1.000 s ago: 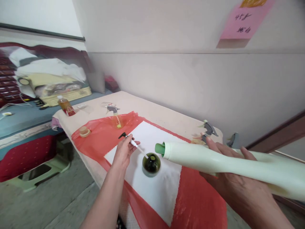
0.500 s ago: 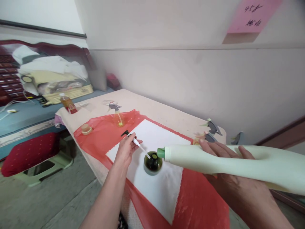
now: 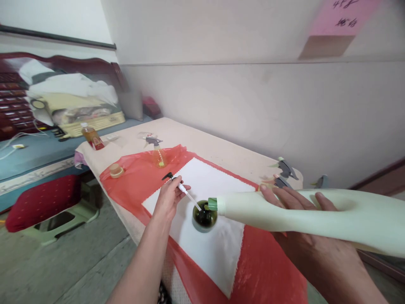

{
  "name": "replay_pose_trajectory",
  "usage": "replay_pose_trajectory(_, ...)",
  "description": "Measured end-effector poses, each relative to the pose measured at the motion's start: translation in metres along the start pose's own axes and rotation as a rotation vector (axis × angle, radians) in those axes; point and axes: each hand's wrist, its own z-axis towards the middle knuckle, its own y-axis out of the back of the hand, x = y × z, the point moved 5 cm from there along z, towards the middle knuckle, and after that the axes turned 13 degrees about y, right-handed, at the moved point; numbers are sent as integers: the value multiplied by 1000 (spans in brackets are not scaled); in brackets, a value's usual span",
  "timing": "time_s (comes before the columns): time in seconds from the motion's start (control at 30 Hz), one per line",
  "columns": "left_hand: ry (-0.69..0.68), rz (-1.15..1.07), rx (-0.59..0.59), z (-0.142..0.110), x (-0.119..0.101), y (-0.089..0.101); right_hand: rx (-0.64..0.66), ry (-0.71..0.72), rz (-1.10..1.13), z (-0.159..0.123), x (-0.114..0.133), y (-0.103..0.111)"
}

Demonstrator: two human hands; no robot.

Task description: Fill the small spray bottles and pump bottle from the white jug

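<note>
My left hand [image 3: 168, 197] is closed on a pump dispenser head [image 3: 181, 187] with a black nozzle and white collar. Its thin pale tube slants down to the right, the tip at or over a round dark green bottle [image 3: 205, 220]. My right hand [image 3: 311, 242] grips a large pale green jug [image 3: 354, 209] held nearly level, its neck pointing left. The jug's green spout [image 3: 212, 204] is at the mouth of the round bottle; whether they touch I cannot tell. Beneath the bottle lies a white cloth [image 3: 218, 253] with a zigzag edge.
Red plastic sheeting [image 3: 268, 261] covers part of the table [image 3: 190, 135]. A spray bottle [image 3: 159, 156], a cap-like lid [image 3: 116, 170] and an amber bottle [image 3: 93, 137] stand left. More spray bottles [image 3: 286, 169] are partly behind the jug. A red-cushioned stool [image 3: 44, 202] stands at lower left.
The green spout has tilted slightly and sits closer over the round bottle's mouth. The whole view has shifted a little; both hands keep their grips.
</note>
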Motion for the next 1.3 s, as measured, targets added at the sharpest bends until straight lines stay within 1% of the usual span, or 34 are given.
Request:
replay_pose_trajectory(0.13, -2, -3, 5, 0, 0, 0, 2, 29, -18, 0, 0, 0)
replay_pose_trajectory(0.27, -3, 4, -7, 0, -1, 0, 10, 16, 3, 0, 1, 0)
replay_pose_trajectory(0.5, -3, 4, 2, 0, 0, 0, -6, -1, 18, 2, 3, 7)
replay_pose_trajectory(0.83, 0, 5, 2, 1, 0, 0, 35, 7, 3, 0, 3, 6)
replay_pose_trajectory(1.3, 0, 6, -8, -1, -1, -2, 46, -1, 10, 0, 3, 8)
